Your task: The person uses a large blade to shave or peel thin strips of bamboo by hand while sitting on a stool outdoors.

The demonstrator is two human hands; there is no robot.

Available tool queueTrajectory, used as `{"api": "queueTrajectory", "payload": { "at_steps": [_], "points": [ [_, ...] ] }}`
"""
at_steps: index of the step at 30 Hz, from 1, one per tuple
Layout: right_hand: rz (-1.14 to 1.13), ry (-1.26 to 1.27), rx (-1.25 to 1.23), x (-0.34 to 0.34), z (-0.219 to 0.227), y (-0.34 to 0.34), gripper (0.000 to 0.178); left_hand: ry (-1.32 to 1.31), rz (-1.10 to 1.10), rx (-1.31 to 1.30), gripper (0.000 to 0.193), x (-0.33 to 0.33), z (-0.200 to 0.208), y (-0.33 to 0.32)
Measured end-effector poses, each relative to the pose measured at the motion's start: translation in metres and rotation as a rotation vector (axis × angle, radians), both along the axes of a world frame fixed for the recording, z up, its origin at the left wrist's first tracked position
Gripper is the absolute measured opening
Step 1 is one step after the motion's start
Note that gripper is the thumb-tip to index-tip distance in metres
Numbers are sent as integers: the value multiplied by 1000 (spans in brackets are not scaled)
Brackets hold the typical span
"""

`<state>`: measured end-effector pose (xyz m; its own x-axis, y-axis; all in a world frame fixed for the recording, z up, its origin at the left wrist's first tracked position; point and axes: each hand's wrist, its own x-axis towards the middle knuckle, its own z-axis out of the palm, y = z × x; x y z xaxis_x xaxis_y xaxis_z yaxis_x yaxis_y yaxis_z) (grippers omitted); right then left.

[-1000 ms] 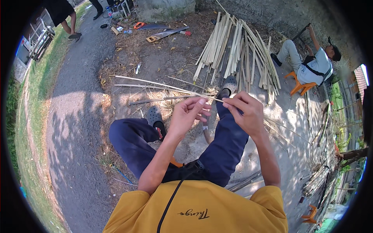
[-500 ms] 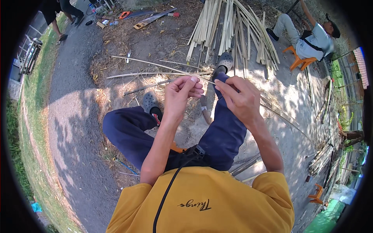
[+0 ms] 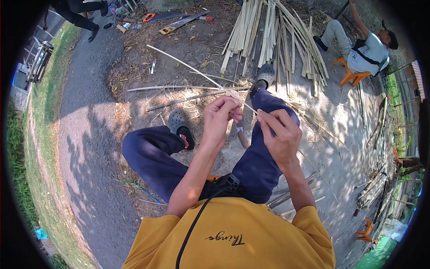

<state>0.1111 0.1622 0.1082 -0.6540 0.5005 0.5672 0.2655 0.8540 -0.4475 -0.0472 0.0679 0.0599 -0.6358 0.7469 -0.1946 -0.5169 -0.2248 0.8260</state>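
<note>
A thin, pale bamboo strip (image 3: pixel 188 71) slants from the upper left down to my hands in front of my knees. My left hand (image 3: pixel 220 120) is closed, its thumb and fingers pinching the strip partway along. Close beside it, my right hand (image 3: pixel 281 134) grips the same strip between thumb and fingertips. Past the right hand, a thin length runs toward the lower right; whether it is the same piece I cannot tell. Below the hands, between my legs, a brown handle-like piece (image 3: pixel 242 138) with a pale band lies partly hidden.
Flat bamboo slats (image 3: pixel 251 36) lie piled ahead. A wooden-handled saw (image 3: pixel 183 22) rests at the far left. One pole (image 3: pixel 179 101) lies beyond my feet among shavings. At the right, a person (image 3: pixel 365 51) sits on an orange stool (image 3: pixel 351 75); another person's legs (image 3: pixel 85 15) show far left.
The strip now slants more steeply, its far end swung rightward and away from me. Both hands have come slightly nearer my body, still gripping it. The person at far left has shifted rightward.
</note>
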Motion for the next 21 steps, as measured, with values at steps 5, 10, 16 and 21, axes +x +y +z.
{"api": "queueTrajectory", "payload": {
  "at_steps": [5, 10, 16, 21],
  "points": [
    [-50, 49, -59, 5, 2, -3, 14, 34, -29, 13, 15, 4, 7, 4],
    [-92, 85, -131, 14, 6, -5, 15, -42, -96, 104, 18, 6, 9, -2],
    [-90, 73, -219, 24, 18, -10, 13, -4, -82, 95, 18, 15, 15, 1],
    [-22, 122, -451, -6, 39, 1, 12, 98, -177, 190, 40, 16, 18, 1]
  ]
}}
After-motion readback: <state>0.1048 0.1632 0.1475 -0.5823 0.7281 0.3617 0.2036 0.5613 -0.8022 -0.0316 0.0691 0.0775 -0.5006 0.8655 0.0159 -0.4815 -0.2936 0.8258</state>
